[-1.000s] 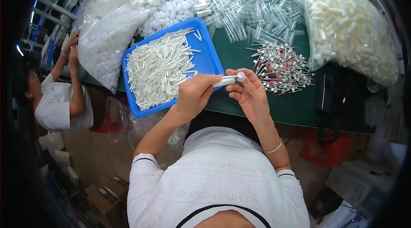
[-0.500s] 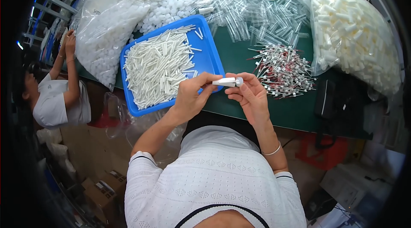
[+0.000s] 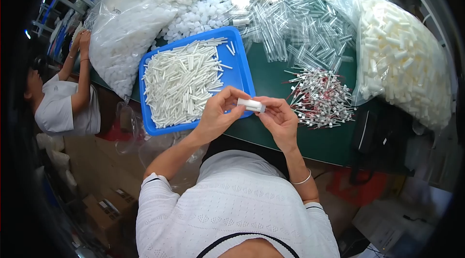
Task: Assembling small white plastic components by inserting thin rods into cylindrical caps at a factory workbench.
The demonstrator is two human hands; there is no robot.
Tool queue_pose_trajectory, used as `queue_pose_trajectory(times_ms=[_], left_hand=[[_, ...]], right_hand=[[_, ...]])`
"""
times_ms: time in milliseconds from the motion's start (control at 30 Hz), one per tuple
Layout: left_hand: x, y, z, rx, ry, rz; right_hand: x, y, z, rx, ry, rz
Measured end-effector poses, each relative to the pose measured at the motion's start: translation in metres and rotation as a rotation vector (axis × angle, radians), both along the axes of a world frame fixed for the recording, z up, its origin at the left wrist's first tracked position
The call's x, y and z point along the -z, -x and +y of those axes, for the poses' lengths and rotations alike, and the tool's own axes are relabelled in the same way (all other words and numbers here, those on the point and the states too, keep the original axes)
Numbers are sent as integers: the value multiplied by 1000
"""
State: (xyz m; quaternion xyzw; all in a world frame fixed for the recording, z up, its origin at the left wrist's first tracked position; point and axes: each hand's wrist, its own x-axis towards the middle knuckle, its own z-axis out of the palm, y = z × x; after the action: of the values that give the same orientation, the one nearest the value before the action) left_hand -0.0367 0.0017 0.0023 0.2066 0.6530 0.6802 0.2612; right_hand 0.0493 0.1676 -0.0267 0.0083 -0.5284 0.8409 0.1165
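Between my two hands is a small white cylindrical piece with a translucent cap-like end on its right. My left hand pinches the left end between thumb and fingers. At the capped end, the thumb and fingers of my right hand close on the same piece. Both hands are held in front of me, over the near right corner of a blue tray. Many thin white sticks lie heaped in that tray. To the right of my right hand is a pile of small white-headed parts with red and dark wires.
Clear tubes spread across the back of the green table. White caps lie behind the tray, beside a plastic bag. A large bag of cream cylinders stands right, near a black case. Another person works at left.
The piece has tilted, its capped end now lower, and my right fingers have shifted round that end. My hands stay together. The whole view has shifted slightly, with the table lower in the picture.
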Motion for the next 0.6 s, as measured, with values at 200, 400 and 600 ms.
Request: queue_pose_trajectory(times_ms=[200,400,600], left_hand=[[5,14,4,33,-24,-214],[-2,21,20,207,-28,-217],[-8,110,62,-85,461,998]], right_hand=[[-6,8,6,33,-355,-67],[-39,14,13,327,-1378,277],[-30,7,27,394,-1046,51]])
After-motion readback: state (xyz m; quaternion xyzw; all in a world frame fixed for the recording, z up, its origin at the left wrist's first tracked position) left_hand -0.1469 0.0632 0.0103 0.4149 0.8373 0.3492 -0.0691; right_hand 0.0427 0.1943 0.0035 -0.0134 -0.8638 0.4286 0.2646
